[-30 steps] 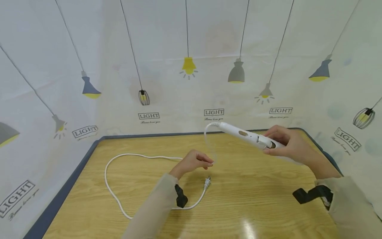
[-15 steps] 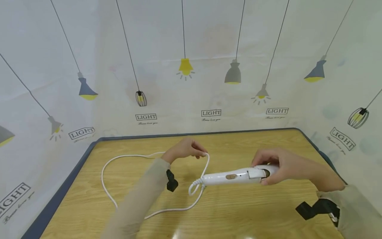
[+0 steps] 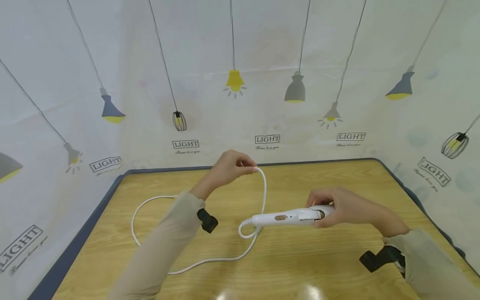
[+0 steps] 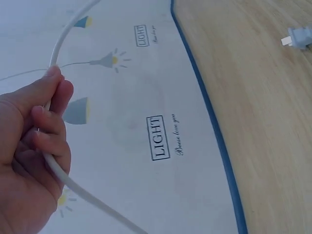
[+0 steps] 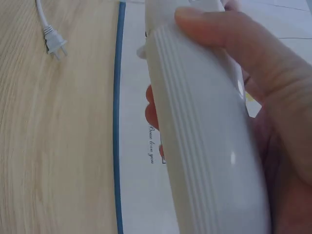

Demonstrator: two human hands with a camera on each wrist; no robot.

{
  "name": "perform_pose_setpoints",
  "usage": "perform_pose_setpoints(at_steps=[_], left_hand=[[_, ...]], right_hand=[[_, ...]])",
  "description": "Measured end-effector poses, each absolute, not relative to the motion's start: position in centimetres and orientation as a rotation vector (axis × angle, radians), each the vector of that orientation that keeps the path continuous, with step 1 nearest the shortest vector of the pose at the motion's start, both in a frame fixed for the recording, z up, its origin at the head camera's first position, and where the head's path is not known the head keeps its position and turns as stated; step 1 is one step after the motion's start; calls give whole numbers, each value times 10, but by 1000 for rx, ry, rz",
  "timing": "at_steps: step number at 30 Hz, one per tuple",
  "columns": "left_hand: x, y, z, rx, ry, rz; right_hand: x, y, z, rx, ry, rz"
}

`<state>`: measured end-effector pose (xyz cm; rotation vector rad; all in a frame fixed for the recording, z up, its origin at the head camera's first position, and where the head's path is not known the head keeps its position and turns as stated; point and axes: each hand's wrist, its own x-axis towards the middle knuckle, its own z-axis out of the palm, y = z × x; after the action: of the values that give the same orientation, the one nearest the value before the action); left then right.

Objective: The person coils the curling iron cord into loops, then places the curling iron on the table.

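My right hand (image 3: 348,208) grips a white hair straightener (image 3: 270,219) by one end, its fingers and thumb wrapped around the body. It lies nearly level, its cord end toward the left. My left hand (image 3: 228,168) pinches the white power cord (image 3: 264,191) between thumb and fingertips, raised near the table's far edge. From there the cord drops to a small loop by the straightener's end. In the left wrist view the cord (image 4: 90,197) runs through the curled fingers. The two-pin plug (image 4: 301,38) shows on the table, also in the right wrist view. Ribbed lines mark the straightener's side (image 5: 195,122).
The rest of the cord curves in a wide loop over the wooden table (image 3: 307,262) on the left. A dark blue edge (image 3: 172,170) borders the tabletop. Behind it stands a pale wall covering (image 3: 210,108) printed with hanging lamps.
My right hand has lowered the straightener, which has gone from tilted to nearly level. My left hand has risen toward the far edge and slightly left, lifting the cord.
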<state>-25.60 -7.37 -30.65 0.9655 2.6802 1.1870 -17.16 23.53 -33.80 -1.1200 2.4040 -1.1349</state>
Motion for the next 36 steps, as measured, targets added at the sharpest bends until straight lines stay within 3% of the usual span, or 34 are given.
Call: perform_pose_setpoints(at_steps=[8,18,36], left_hand=[[-225,-86,-282,1015,2763,1367],[-186,-91,-293,996,2631,1569],[-197,-82,-365,669,2315,1866]], right_hand=[[-181,237,-347,-921,2635,-1121],[-185,240,-352,-684,2787,-1274],[-175,238,-325,-831,2799,-1486]])
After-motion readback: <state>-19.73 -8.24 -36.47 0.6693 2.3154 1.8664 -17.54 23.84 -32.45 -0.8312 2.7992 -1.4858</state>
